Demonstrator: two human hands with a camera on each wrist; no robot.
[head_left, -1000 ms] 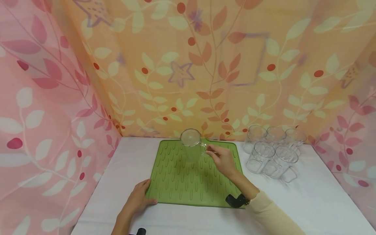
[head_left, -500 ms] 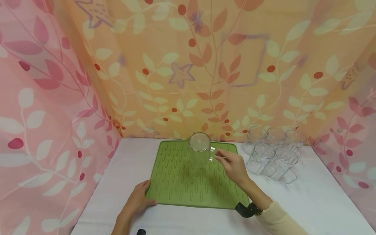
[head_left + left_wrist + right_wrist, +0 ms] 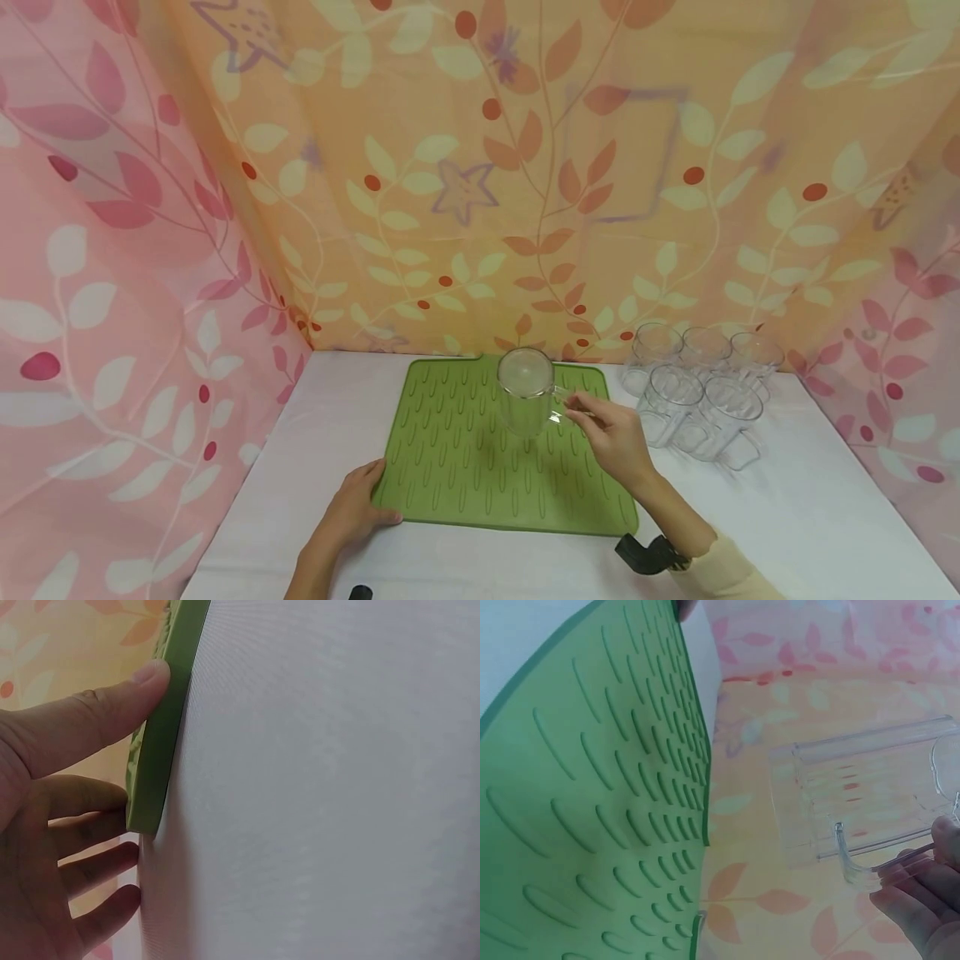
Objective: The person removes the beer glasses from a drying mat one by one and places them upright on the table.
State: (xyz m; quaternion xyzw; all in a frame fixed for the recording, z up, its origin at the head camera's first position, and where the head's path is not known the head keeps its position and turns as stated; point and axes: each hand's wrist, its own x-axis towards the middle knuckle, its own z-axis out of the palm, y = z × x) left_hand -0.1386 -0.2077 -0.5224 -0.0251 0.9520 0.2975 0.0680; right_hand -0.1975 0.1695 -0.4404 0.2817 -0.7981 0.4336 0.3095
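In the head view my right hand (image 3: pixel 617 437) holds a clear glass mug (image 3: pixel 525 404) by its handle, thumb and fingers pinching it. The right wrist view shows the mug (image 3: pixel 870 791) lifted off the green ridged mat (image 3: pixel 592 780), with a gap between them. My left hand (image 3: pixel 356 507) touches the near left corner of the green mat (image 3: pixel 450 467). In the left wrist view the thumb of that hand (image 3: pixel 71 735) presses against the mat's edge (image 3: pixel 166 735), and the fairly straight fingers lie along its side.
Several clear glass mugs (image 3: pixel 701 392) stand grouped on the white tabletop (image 3: pixel 817 517) to the right of the mat. A patterned cloth backdrop (image 3: pixel 420 208) rises behind the table and along both sides. A black wrist camera mount (image 3: pixel 648 554) sits near my right sleeve (image 3: pixel 723 571).
My right hand has carried the mug to the right and nearer to me over the mat. My left hand has stayed at the mat's corner.
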